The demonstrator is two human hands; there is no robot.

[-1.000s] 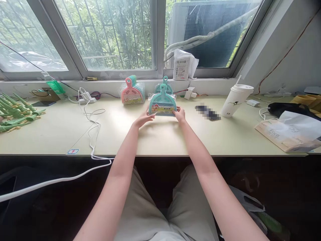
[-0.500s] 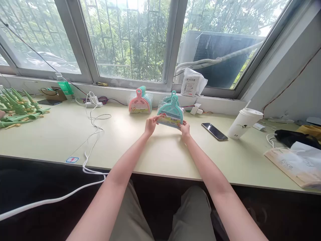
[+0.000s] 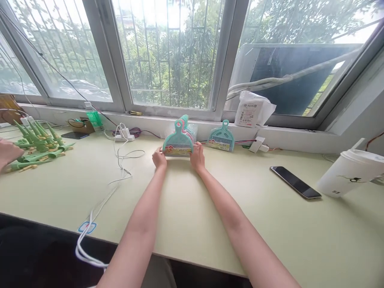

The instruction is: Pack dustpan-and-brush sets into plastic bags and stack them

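A teal dustpan set (image 3: 179, 143) in clear wrapping stands upright at the front of a row of pink and teal ones, below the window sill. Around its lower left edge my left hand (image 3: 159, 158) is closed. My right hand (image 3: 198, 156) grips the lower right edge of the same set. Just right of my hands, another teal dustpan set (image 3: 221, 140) leans upright near the wall.
A phone (image 3: 295, 182) and a white cup with a straw (image 3: 349, 172) are on the right. White cables (image 3: 120, 160) cross the table at left. Farther left are green plastic pieces (image 3: 42, 144), a bottle (image 3: 94, 118) and another person's hand (image 3: 9, 153).
Both hands have moved left with a teal dustpan set, now in front of the pink one. One teal set stays behind on the right. The view has shifted, and the other person's hand shows more.
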